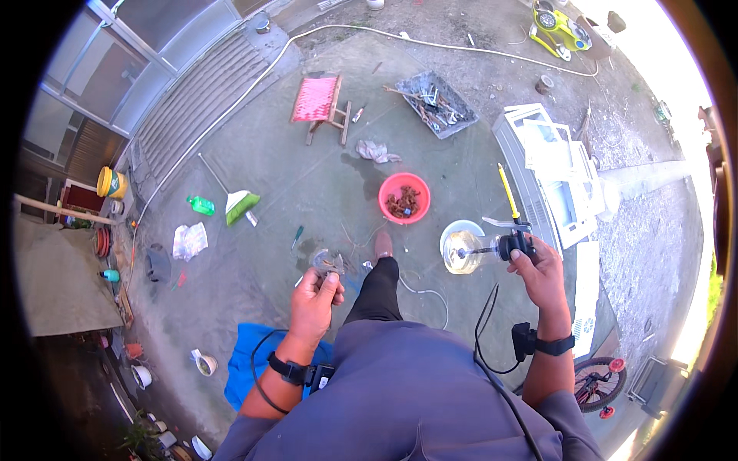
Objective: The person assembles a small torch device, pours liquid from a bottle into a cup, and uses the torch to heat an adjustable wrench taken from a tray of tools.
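Note:
My right hand is closed round the black head of an oil can with a clear body, yellowish liquid inside, a metal lever and what looks like a yellow spout. It is tilted, its clear end pointing left over a pale bowl. My left hand is closed, with finger and thumb pinched at a clear, round, cup-like piece. Whether anything smaller sits between those fingers I cannot make out. Ahead stands a red basin holding brown, rusty-looking pieces.
A pink-seated folding stool and a dark tray of tools stand farther off. White panelled casings line the right. Leftward lie a green brush, a green bottle and a screwdriver. A hose curves across the ground.

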